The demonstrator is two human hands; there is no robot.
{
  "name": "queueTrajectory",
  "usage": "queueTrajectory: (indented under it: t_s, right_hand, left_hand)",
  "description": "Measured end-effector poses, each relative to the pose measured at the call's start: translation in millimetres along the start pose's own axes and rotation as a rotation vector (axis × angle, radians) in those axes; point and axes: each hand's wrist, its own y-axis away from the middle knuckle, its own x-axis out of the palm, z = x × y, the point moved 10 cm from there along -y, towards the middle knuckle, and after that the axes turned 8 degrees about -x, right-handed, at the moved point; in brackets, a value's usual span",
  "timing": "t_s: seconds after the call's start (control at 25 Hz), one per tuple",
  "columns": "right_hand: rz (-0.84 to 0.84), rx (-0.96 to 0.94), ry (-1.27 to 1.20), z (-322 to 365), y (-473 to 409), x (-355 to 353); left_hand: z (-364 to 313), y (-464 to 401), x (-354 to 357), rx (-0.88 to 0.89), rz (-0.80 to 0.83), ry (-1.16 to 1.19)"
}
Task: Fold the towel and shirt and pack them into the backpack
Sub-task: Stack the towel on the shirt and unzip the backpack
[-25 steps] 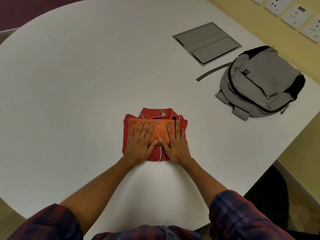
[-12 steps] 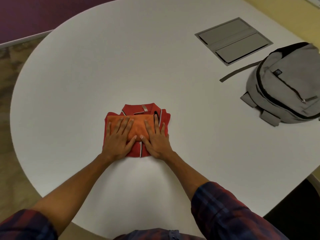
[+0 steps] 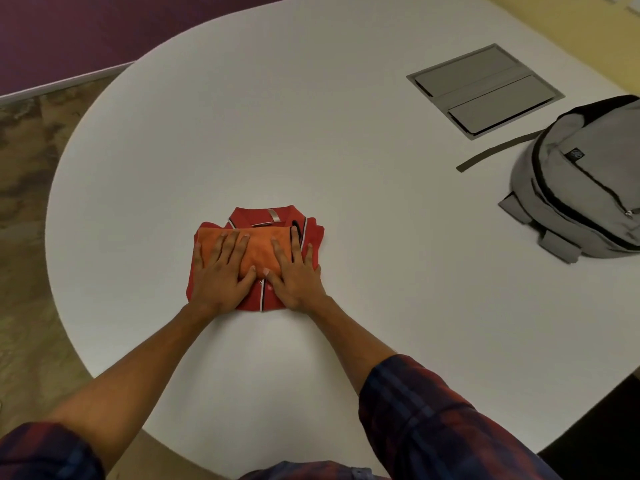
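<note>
A folded red shirt (image 3: 268, 218) lies on the white table (image 3: 311, 133) in front of me, its collar at the far side. A folded orange towel (image 3: 259, 249) sits on top of it. My left hand (image 3: 220, 275) lies flat on the left half of the stack, fingers spread and straight. On the right half my right hand (image 3: 296, 271) presses flat in the same way. The two thumbs nearly meet in the middle. A grey backpack (image 3: 585, 188) with black trim lies at the table's right edge, zipped shut, well apart from the stack.
A grey metal cable hatch (image 3: 485, 90) is set flush in the table at the far right. The backpack's strap (image 3: 495, 152) trails on the table towards it. Beyond the rounded left edge lies patterned floor (image 3: 24, 202).
Both hands stay flat on the towel and shirt, the fingers spreading a little wider. My head has turned left, so the backpack has slid to the right edge of view.
</note>
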Motion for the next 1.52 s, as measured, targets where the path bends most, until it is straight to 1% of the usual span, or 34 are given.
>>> queueTrajectory:
  t_s: [0.08,0.16,0.28,0.4,0.52,0.64,0.76,0.92,1.12,1.16,1.24,1.32,1.4,1.44,1.52]
  right_hand:
    - [-0.019,-0.005,-0.003,-3.4,8.8,-16.1]
    - [-0.1,-0.027,-0.025,-2.3,25.3,-40.6]
    - [-0.254,-0.087,-0.075,-5.8,60.4,-80.2]
    - [-0.368,-0.039,-0.103,-35.0,93.8,-120.6]
    - [-0.428,0.044,-0.096,-79.7,127.7,-161.6]
    - [-0.485,0.096,-0.051,-129.5,162.9,-199.8]
    - [-0.472,0.159,-0.017,-183.7,191.5,-227.9]
    - [-0.485,0.251,0.033,-261.8,221.5,-273.8]
    - [-0.593,0.314,0.067,-356.2,229.5,-328.5]
    - [-0.586,0.328,0.104,-373.0,224.7,-335.5]
    - [-0.519,0.391,0.215,-403.0,211.9,-346.1]
    - [-0.389,0.485,0.303,-428.2,200.7,-347.6]
    - [-0.254,0.537,0.318,-443.4,193.1,-336.3]
    - [-0.219,0.539,0.312,-445.0,191.3,-327.9]
    - [-0.211,0.525,0.324,-440.8,190.9,-311.1]
  left_hand:
    - [-11.3,-4.3,-6.2,-0.079,-0.015,0.016]
    - [-32.2,-6.5,-18.0,-0.109,-0.05,0.07]
    - [-86.1,-2.4,-39.4,-0.009,-0.146,0.222]
    - [-138.2,4.0,-45.5,0.004,-0.157,0.383]
    - [-190.7,9.8,-32.8,0.013,-0.086,0.434]
    - [-243.3,12.6,-13.6,0.077,0.052,0.492]
    - [-280.3,11.2,5.4,0.054,0.167,0.601]
    - [-317.9,11.6,23.4,0.027,0.229,0.668]
    - [-355.1,-3.7,24.0,0.028,0.248,0.684]
    - [-361.3,-8.7,21.3,0.036,0.243,0.677]
    - [-371.4,-19.3,15.6,0.044,0.223,0.665]
    - [-378.8,-27.5,10.4,0.045,0.205,0.659]
    - [-385.7,-31.5,7.0,0.049,0.197,0.655]
    - [-388.2,-31.8,6.6,0.051,0.197,0.65]
    - [-389.4,-29.5,8.8,0.04,0.202,0.642]
